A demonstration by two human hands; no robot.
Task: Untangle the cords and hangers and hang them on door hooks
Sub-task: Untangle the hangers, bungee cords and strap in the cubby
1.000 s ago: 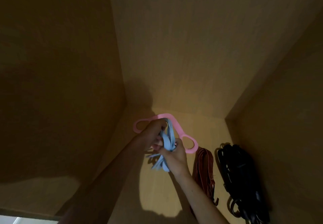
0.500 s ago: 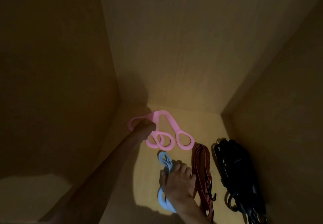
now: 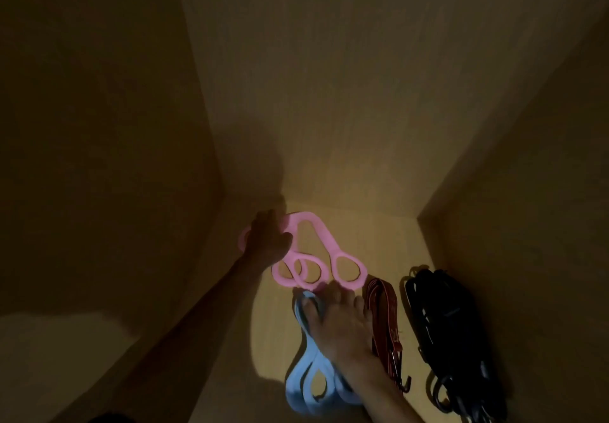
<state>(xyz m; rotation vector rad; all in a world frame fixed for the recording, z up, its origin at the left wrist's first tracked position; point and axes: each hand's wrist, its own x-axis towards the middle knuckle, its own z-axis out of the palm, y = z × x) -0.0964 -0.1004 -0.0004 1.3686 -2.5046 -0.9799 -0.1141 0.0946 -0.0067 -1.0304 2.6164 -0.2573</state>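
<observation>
Pink looped hangers (image 3: 316,257) lie on the wooden floor of a dim cabinet, near its back left corner. My left hand (image 3: 268,239) rests on their left end, fingers curled over a pink loop. Light-blue looped hangers (image 3: 308,379) lie in front of the pink ones. My right hand (image 3: 337,322) lies flat on the blue hangers, fingers spread toward the pink loops. A red-brown cord (image 3: 384,317) with a metal hook lies just right of that hand. A black bundle of cords (image 3: 451,340) lies against the right wall.
Wooden cabinet walls close in on the left (image 3: 99,126), back (image 3: 329,76) and right (image 3: 527,191). The lit patch of cabinet floor (image 3: 273,323) sits between my forearms. No door hooks are in view.
A second ago both hands held the blue hangers up against the pink ones. The blue hangers now lie on the floor under my right hand; my left hand stays on the pink hangers.
</observation>
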